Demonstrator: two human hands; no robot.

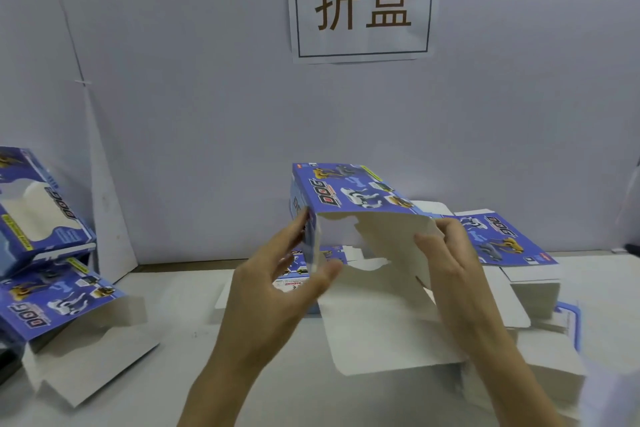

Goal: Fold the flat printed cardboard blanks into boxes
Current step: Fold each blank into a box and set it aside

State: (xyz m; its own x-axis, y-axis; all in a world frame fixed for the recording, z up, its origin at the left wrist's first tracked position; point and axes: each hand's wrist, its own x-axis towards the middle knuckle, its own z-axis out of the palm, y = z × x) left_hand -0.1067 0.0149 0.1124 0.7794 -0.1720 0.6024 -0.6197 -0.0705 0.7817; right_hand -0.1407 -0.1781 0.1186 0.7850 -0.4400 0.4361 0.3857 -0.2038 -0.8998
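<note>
Two bare hands hold a half-opened blue printed box [349, 198] just above a white table [173, 305]. The left hand [277, 274] pinches the box's left side panel and the right hand [450, 270] pinches its right wall. Flat blanks [502, 239] lie right of the box, and folded boxes [41, 211] sit far left.

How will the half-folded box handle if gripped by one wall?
Probably light: the left hand and right hand hold the box up by its side walls. Likely floppy: thin card, with a loose white flap hanging below. With that end open, a one-sided squeeze may skew it.
</note>
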